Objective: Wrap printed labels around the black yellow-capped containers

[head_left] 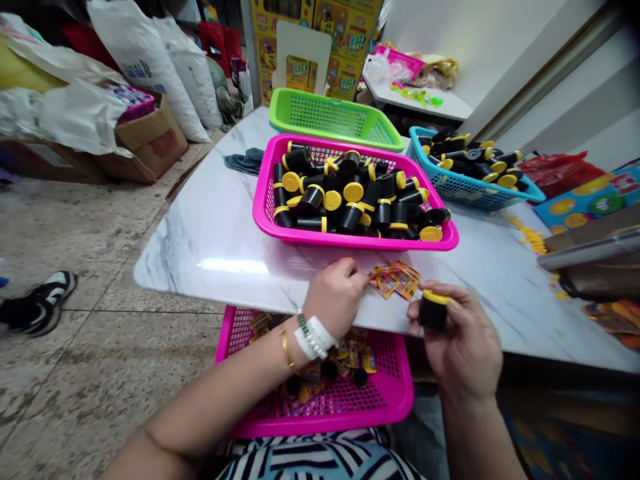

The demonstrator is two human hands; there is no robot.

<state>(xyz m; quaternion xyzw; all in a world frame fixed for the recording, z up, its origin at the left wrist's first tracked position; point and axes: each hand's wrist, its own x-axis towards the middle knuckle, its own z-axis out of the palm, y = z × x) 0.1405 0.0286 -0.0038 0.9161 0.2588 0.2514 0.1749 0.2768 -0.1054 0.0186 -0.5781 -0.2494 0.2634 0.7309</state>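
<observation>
My right hand (465,337) grips a small black canister (433,315) with a yellow lid, held upright by the table's front edge. The fingers of my left hand (337,293) are drawn together just left of a loose pile of orange printed labels (397,279); whatever they pinch is hidden. Beyond both hands, a pink basket (357,241) is heaped with similar black canisters with yellow lids. Under my left forearm, below the table edge, a second pink basket (395,407) contains canisters and orange labels.
A green basket (285,100) stands behind the full pink one. To its right, a blue basket (465,189) carries more canisters. A dark cloth (245,161) lies on the white table (200,233). Sacks and cartons line the floor at left, where a person's shoe (50,303) shows.
</observation>
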